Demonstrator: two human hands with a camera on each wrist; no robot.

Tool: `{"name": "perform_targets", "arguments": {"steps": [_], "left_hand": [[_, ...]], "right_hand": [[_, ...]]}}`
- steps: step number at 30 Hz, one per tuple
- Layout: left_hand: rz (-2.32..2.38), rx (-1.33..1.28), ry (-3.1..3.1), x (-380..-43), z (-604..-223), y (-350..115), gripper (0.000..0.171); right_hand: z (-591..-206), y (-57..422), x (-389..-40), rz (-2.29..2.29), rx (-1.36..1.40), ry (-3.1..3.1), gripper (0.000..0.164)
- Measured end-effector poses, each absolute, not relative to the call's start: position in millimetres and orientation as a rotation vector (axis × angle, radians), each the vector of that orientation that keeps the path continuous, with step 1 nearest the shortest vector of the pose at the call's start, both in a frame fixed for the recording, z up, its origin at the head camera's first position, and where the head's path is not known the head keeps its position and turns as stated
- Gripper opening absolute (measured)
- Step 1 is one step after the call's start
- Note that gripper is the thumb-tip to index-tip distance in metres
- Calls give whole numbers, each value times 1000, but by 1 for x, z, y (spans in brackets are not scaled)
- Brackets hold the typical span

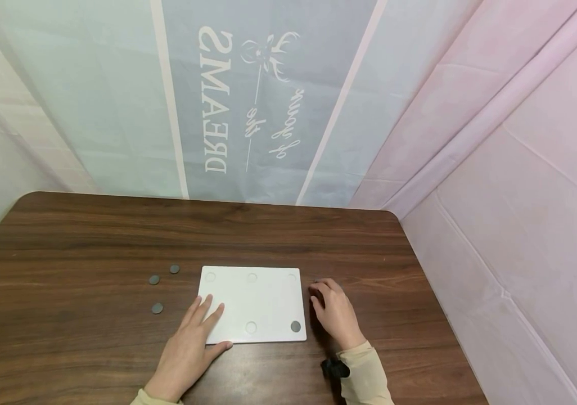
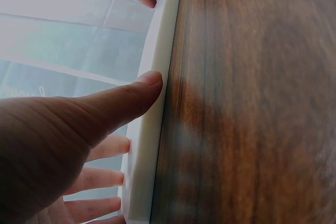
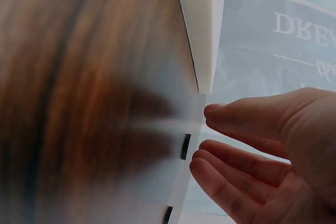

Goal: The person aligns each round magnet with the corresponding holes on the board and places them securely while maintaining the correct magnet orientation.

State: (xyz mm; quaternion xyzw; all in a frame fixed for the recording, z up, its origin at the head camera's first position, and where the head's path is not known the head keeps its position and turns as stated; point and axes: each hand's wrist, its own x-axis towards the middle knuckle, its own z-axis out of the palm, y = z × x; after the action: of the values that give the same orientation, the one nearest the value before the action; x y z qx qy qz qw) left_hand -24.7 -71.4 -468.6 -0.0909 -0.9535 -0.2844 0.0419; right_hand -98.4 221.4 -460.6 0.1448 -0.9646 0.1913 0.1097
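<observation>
Resting side: the left hand (image 1: 185, 347) lies over the near-left part of the white board (image 1: 270, 301), its fingers spread and nearly straight on the top face, its thumb against the near edge; this grip is wide and has hold of nothing.
Reaching side: the right hand (image 1: 338, 315) is just beyond the board's right edge, fingers gently bent; in the right wrist view a clear gap separates thumb and fingertips, so this grip is partly spread, with nothing visibly pinched in it.
Discs at right: seen edge-on, an upper disc (image 3: 186, 146) appears in line with that gap, and a lower disc (image 3: 167, 215) is beneath it in the view; whether a fingertip touches either, I cannot tell.
Board: flat on the worktop (image 1: 359, 242), long side across, with shallow round recesses, three along the far side and one midway along the near side.
Seated disc: a dark grey disc (image 1: 296, 326) is at the board's near-right corner.
Discs at left: three more lie apart, namely a far disc (image 1: 174, 269), a middle disc (image 1: 154, 279) and a near disc (image 1: 157, 308), all left of the board.
Wrist: a black device (image 1: 336, 368) is by the cuff of the beige right sleeve (image 1: 364, 374).
Backdrop: behind the dark wood-grain surface hangs a pale cloth (image 1: 273, 185) with white lettering, DREAMS among it, running sideways.
</observation>
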Motion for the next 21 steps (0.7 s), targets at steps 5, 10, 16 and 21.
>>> {"name": "perform_targets", "arguments": {"steps": [5,10,16,21], "left_hand": [[-868,-271,-2920,-25,-470,-71,69],[-874,-270,-2919,-26,-469,-71,69],[-872,-269,-2916,-25,-468,-71,69],[-871,-265,-2923,-26,-469,-71,69]], "right_hand": [[-462,223,-101,545,442,-2827,24],[-461,223,-103,543,439,-2851,26],[-459,223,-104,535,429,-2887,30],[-459,223,-105,525,428,-2897,29]]}}
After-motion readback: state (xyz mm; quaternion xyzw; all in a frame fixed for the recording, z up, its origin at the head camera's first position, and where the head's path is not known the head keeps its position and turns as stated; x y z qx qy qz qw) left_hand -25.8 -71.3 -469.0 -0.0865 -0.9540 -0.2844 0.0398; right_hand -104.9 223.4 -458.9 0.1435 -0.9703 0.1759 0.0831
